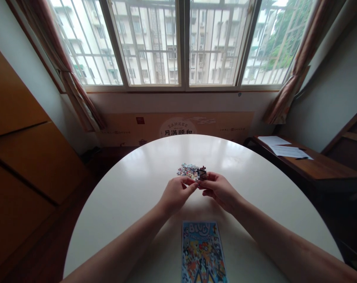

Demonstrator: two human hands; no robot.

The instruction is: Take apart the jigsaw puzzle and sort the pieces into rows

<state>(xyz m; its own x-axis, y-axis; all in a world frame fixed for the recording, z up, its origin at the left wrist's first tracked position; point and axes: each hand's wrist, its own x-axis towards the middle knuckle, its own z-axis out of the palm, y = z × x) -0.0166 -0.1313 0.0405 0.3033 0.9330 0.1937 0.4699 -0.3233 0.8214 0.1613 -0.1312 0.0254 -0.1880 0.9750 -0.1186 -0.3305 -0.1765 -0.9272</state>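
Both hands meet over the middle of the white round table [125,204]. Between the fingers of my right hand [221,190] is a small cluster of joined jigsaw puzzle pieces [202,173], held up off the table. My left hand [178,193] is closed in a pinch at the lower left edge of that cluster; its fingertips partly hide what they grip. Just behind the hands lies a heap of loose puzzle pieces [186,169], partly covered by the fingers. Nearer to me, a colourful Bluey picture sheet [203,251] lies flat between my forearms.
To the right stands a brown wooden desk [326,165] with papers [287,151] and dark pens on it. A long printed cardboard box [122,125] is behind the table, under the barred window. Wooden cabinets [21,157] rise at the left.
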